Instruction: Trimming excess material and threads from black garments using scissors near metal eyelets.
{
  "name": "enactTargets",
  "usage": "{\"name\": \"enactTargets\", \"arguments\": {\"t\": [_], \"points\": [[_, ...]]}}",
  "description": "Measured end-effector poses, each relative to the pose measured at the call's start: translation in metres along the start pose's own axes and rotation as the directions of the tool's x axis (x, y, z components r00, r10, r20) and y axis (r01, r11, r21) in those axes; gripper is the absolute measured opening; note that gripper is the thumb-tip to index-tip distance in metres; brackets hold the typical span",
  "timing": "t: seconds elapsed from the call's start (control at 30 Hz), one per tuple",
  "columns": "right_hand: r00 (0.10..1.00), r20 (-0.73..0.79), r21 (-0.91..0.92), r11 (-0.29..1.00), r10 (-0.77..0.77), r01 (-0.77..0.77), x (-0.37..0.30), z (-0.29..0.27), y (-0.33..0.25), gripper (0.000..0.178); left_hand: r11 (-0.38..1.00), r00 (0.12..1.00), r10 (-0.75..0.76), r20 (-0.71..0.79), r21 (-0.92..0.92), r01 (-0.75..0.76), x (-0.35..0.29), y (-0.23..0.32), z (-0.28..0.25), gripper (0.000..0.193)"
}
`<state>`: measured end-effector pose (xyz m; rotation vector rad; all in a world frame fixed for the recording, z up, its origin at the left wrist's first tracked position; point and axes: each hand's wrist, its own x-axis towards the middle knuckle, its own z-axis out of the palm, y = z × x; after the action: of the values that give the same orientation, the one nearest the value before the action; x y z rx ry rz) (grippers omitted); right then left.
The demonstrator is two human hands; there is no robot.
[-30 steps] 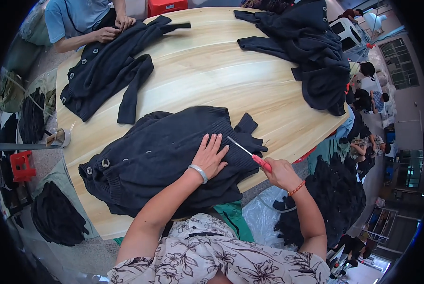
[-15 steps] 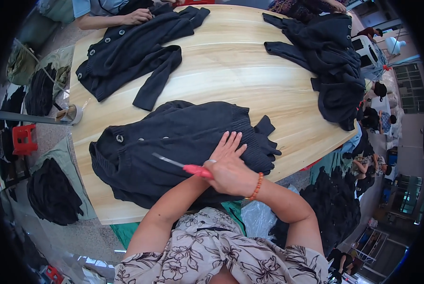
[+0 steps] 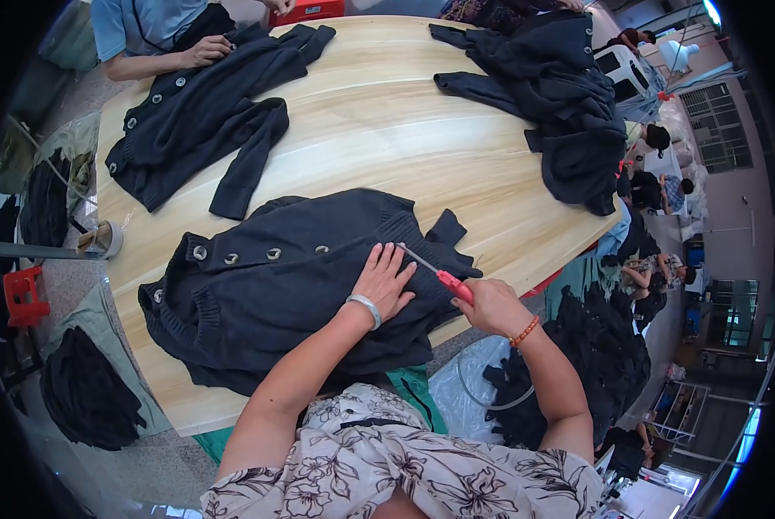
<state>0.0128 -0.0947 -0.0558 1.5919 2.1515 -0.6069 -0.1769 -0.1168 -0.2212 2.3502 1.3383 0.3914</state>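
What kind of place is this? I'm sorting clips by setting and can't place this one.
Probably a garment workshop. Dark knit cardigans lie spread on a large wooden table, more dark clothing is heaped on the floor, and another worker handles a cardigan across the table while this person's right hand holds a red-handled tool.

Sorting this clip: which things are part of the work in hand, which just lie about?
In hand: dark buttoned cardigan, red-handled tool, left hand, right hand.
Lying about: second cardigan, garment pile, tape roll, red stool.
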Motion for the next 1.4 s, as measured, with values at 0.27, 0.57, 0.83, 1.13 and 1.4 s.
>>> {"name": "enactTargets", "arguments": {"t": [0.27,0.57,0.83,1.13,1.4], "points": [[0.974,0.032,0.160,0.963,-0.226,0.218,-0.020,-0.006,-0.028,0.023,0.996,0.996,-0.077,-0.049,0.044,0.079,-0.023,0.001,-0.025,0.067],[0.870,0.121,0.192,0.871,-0.478,0.452,-0.014,0.010,-0.100,0.025,0.845,0.779,-0.470,-0.414,0.043,0.533,-0.200,-0.094,-0.080,0.042],[0.782,0.032,0.234,0.766,-0.622,0.599,0.003,0.032,-0.161,0.027,0.652,0.581,-0.725,-0.371,-0.098,0.752,-0.280,-0.101,-0.110,0.072],[0.845,-0.004,0.225,0.823,-0.534,0.521,-0.008,0.054,-0.157,0.032,0.729,0.565,-0.634,-0.528,-0.164,0.665,-0.229,-0.165,-0.145,0.028],[0.860,0.186,0.276,0.865,-0.476,0.419,-0.028,0.054,-0.162,0.033,0.531,0.583,-0.813,-0.001,-0.414,0.739,-0.193,-0.248,-0.136,0.023]]}}
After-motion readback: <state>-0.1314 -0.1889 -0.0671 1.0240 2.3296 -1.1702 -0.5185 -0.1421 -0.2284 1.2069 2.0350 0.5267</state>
